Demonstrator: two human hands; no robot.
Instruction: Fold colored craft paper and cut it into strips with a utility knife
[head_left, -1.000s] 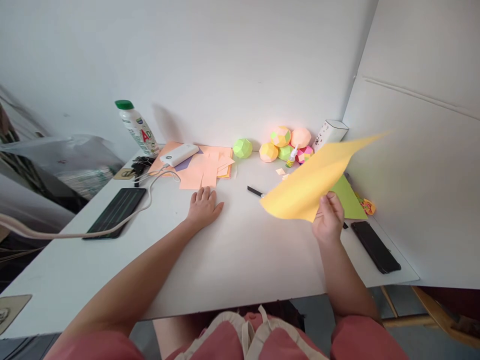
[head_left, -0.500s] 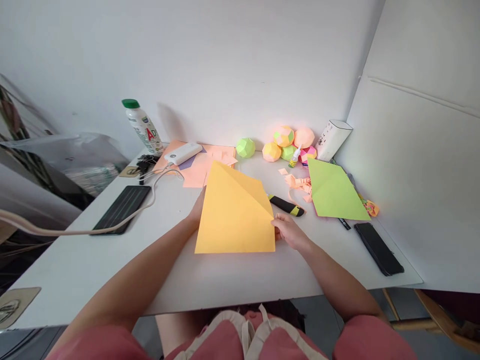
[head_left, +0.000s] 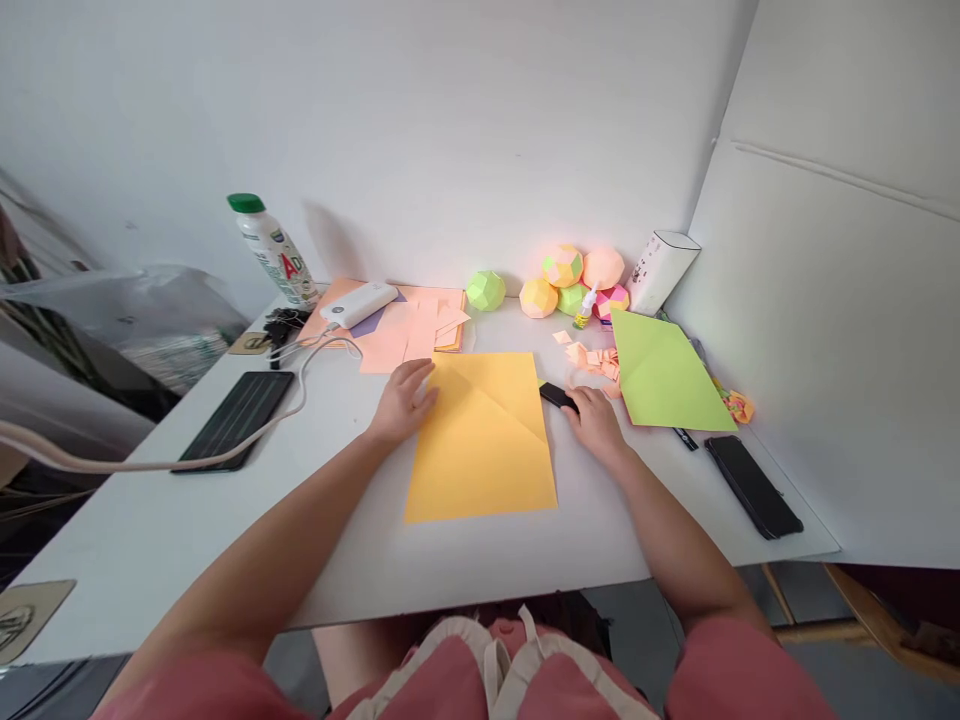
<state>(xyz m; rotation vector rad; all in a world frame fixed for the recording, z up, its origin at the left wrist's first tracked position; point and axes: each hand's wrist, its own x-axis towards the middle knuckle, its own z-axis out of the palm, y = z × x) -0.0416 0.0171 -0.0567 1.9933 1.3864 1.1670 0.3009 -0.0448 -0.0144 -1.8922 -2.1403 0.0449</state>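
Note:
A sheet of orange paper (head_left: 480,450) lies flat on the table in front of me, with a diagonal crease running across its upper part. At its upper left edge rests my left hand (head_left: 405,402), fingers apart, the fingertips by the paper's corner. My right hand (head_left: 596,420) is to the right of the sheet, its fingers closed over a black and yellow-green utility knife (head_left: 553,393). The hand covers the knife's right end. Farther right, a creased green sheet (head_left: 667,375) lies close to peach paper scraps (head_left: 596,360).
Faceted paper balls (head_left: 562,268), a small glue bottle (head_left: 585,308) and a white box (head_left: 664,270) stand by the wall. Left are a power bank (head_left: 360,305) on peach paper, a bottle (head_left: 274,250), a black tablet (head_left: 234,420) and a cable. A black phone (head_left: 752,485) lies right.
The orange sheet, held up and tilted before, now lies flat. My left hand has come out from behind it to its edge. My right hand has left the paper and moved onto the utility knife.

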